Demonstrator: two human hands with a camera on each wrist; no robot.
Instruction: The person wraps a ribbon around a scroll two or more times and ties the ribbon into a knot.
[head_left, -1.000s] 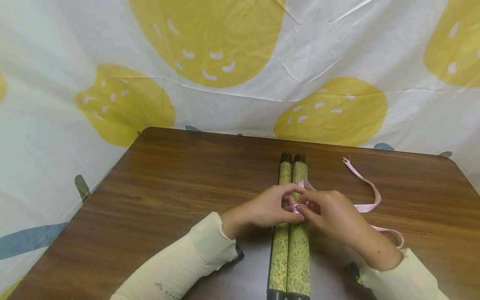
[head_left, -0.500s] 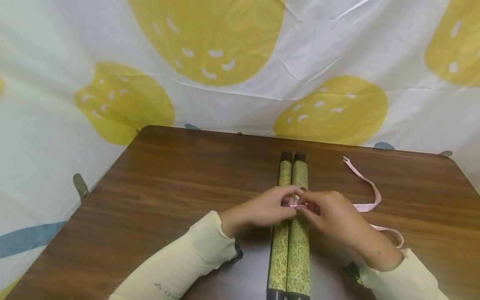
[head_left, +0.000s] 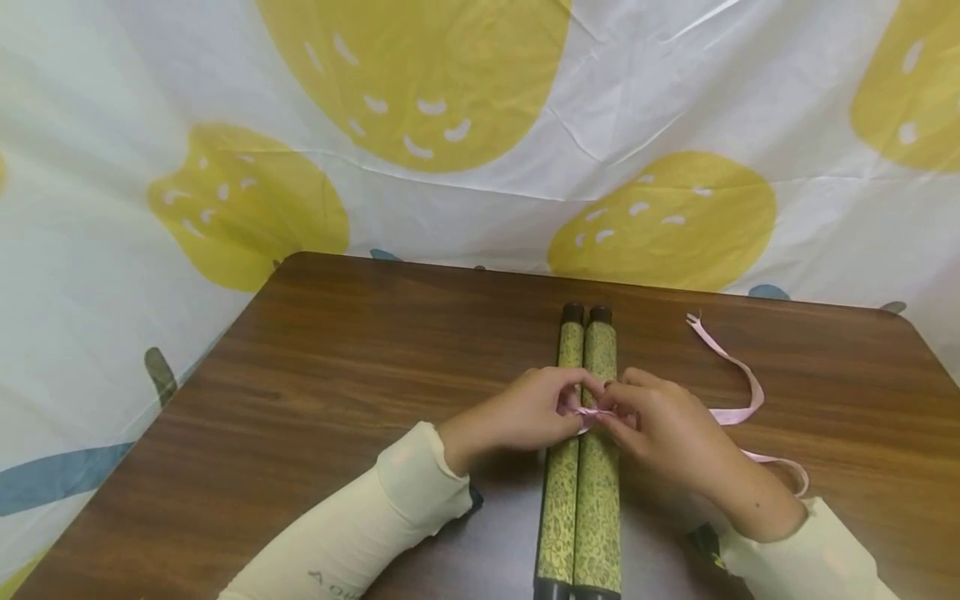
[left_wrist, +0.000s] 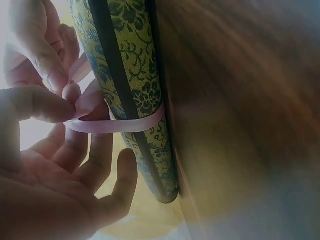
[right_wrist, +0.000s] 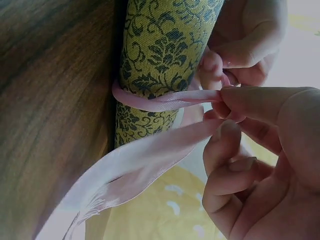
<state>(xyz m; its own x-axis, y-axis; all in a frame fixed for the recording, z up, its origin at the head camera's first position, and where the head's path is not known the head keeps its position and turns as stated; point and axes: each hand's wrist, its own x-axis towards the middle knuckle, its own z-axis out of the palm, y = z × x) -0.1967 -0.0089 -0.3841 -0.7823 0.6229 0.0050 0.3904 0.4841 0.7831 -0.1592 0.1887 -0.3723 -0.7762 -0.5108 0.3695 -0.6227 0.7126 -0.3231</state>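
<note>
Pink ribbon (right_wrist: pixel 135 162), two pinching hands (head_left: pixel 525 412) (head_left: pixel 671 425), two rolls (head_left: pixel 559 508) (head_left: pixel 598 508)

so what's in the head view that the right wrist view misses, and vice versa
Only the head view: both patterned rolls side by side, their dark end caps, the pale sleeves.
Only the right wrist view: the pink ribbon curving round one roll's side.
Both: the left hand and right hand at the ribbon, the table, the printed cloth.

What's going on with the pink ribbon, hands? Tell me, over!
Left hand and right hand: both pinching pink ribbon. Ribbon looped round two patterned rolls, side by side; loose lengths to the right. Nothing seen in the way.
</note>
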